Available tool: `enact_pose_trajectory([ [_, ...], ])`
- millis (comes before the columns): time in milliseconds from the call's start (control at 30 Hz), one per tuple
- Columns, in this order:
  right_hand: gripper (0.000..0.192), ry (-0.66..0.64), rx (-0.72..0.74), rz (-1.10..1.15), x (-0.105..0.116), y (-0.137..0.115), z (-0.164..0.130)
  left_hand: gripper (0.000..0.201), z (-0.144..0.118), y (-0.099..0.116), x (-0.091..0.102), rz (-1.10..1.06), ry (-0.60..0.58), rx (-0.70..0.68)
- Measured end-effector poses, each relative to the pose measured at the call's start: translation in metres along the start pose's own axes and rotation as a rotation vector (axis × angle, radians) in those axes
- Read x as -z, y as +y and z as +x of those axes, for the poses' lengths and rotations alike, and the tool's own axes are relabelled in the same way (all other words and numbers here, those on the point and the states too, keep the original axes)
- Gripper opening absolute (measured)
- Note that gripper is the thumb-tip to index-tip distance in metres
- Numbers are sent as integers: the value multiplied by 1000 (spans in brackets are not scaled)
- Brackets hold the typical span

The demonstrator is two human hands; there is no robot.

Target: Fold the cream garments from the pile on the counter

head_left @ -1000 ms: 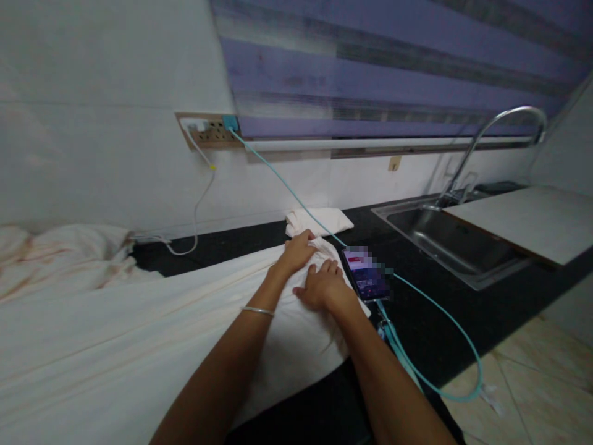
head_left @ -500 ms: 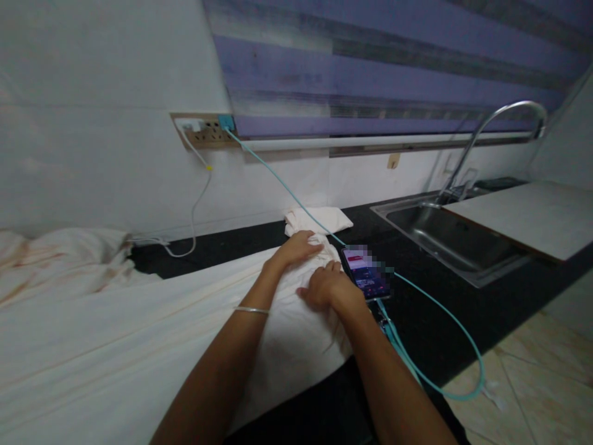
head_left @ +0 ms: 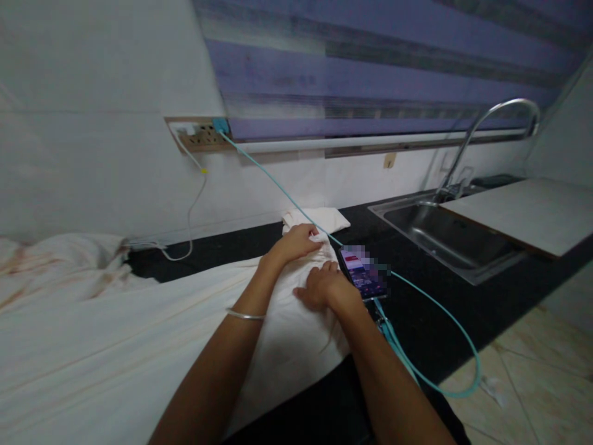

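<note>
Compared with one second ago, the left hand (head_left: pixel 296 244) has gathered the far edge of the wide, creased off-white cloth (head_left: pixel 139 334) into a higher ridge; its fingers curl there, whether clamped I cannot tell. The right hand (head_left: pixel 322 287) rests on the cloth, thumb apart from bent fingers. The cloth covers the glossy black counter's (head_left: pixel 407 321) left part, ending beside a flat rectangular phone (head_left: pixel 359 281), its lettering unreadable.
</note>
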State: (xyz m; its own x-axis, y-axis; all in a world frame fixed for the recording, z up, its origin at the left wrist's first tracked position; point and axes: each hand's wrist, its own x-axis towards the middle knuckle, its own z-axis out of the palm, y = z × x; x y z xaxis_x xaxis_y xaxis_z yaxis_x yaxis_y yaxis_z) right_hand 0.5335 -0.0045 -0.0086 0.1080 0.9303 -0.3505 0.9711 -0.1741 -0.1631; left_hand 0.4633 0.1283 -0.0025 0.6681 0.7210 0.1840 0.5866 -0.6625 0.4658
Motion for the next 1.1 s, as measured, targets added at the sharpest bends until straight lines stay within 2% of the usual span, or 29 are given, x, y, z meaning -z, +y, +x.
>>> enact_pose_trajectory([
  [267, 78, -6, 60, 9, 29, 0, -33, 22, -2, 3, 15, 27, -36, -1],
  [400, 69, -36, 84, -3, 29, 3, -29, 24, -6, 8, 22, 46, -88, -21],
  [533, 70, -32, 80, -10, 26, 4, -24, 25, -11, 18, 27, 67, -186, -35],
  [700, 72, -17, 64, 4, 26, 2, -31, 25, -13, 28, 27, 80, -203, -65],
  [867, 71, 75, 141, 96, 22, 9, -35, 27, -14, 32, 30, 98, -181, -44],
  [933, 59, 144, 180, 129, 22, 14, -34, 28, -14, 33, 32, 92, -181, -34],
  [1033, 34, 315, 241, 169, 26, 14, -33, 28, -14, 34, 37, 51, -184, -39],
  [1100, 31, 405, 288, 181, 25, 7, -34, 30, -15, 32, 42, 36, -167, -55],
])
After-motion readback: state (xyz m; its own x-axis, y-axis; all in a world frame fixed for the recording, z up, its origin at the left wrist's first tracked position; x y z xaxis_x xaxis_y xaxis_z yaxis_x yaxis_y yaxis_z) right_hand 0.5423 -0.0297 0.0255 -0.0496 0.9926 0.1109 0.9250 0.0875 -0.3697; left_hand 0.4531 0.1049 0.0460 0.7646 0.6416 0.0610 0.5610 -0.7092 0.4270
